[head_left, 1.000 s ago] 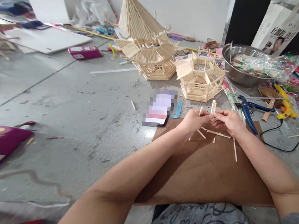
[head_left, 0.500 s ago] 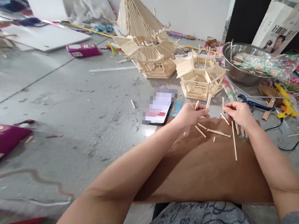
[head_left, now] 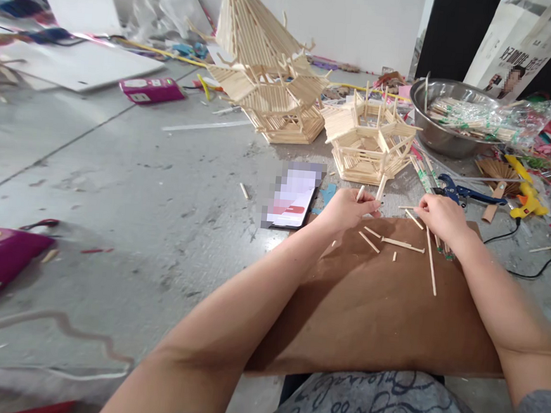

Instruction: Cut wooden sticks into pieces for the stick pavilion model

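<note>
My left hand [head_left: 352, 207] is closed on short wooden sticks [head_left: 381, 187]; they poke up past the thumb and fingers. Across from it, my right hand [head_left: 440, 213] pinches a short wooden stick [head_left: 406, 207] that points left, nearly level. Below both hands lies a brown board [head_left: 386, 317]. Loose cut pieces rest on its far part, among them a joined stick piece [head_left: 402, 244] and a longer stick [head_left: 431, 260] under my right hand. Just beyond the hands stands a small many-sided stick model [head_left: 362, 165].
A taller stick tower with a pointed roof [head_left: 266, 82] stands behind. A phone [head_left: 292, 198] lies left of the board. To the right are blue-handled cutters [head_left: 472, 193], a yellow glue gun [head_left: 531, 198] with its cord, and a metal bowl [head_left: 438, 133] of wrapped sticks.
The stick in my right hand has turned from upright to nearly level. My left hand has shifted slightly left, still gripping its sticks.
</note>
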The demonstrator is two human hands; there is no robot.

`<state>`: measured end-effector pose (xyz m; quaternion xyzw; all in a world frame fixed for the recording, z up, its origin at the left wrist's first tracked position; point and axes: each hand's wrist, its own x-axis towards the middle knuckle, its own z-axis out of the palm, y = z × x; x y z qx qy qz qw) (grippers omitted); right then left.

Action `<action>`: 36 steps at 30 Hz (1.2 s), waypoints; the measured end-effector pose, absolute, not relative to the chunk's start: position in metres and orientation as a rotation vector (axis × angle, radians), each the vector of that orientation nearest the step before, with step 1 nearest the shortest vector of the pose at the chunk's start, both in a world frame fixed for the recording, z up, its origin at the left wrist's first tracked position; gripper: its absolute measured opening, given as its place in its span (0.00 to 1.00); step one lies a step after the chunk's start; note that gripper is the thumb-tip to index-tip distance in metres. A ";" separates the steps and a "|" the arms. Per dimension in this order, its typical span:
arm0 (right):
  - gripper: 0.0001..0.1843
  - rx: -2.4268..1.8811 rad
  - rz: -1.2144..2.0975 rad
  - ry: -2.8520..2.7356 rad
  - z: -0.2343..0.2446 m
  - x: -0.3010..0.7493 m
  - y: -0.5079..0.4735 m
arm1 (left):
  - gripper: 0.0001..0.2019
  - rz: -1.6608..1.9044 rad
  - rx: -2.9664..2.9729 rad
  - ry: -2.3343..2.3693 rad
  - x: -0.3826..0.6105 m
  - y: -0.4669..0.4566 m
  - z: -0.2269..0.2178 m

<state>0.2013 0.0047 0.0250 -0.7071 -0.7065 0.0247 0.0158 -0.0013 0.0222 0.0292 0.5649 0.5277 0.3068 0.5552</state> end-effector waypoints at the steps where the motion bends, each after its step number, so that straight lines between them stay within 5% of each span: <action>1: 0.12 -2.192 0.101 -2.224 0.025 0.200 0.004 | 0.06 0.725 1.335 1.241 -0.001 0.022 0.029; 9: 0.07 -2.162 0.230 -2.233 0.022 0.195 0.004 | 0.07 0.712 1.327 1.167 0.004 0.018 0.023; 15: 0.06 -1.566 1.221 -1.463 0.029 0.185 0.000 | 0.07 0.670 1.173 1.095 0.009 0.012 0.024; 18: 0.09 -1.354 1.463 -1.235 0.030 0.175 -0.004 | 0.07 0.671 1.163 1.049 0.012 0.008 0.028; 36: 0.08 -1.289 1.458 -1.251 0.026 0.171 -0.005 | 0.06 0.612 1.212 1.031 0.011 0.008 0.029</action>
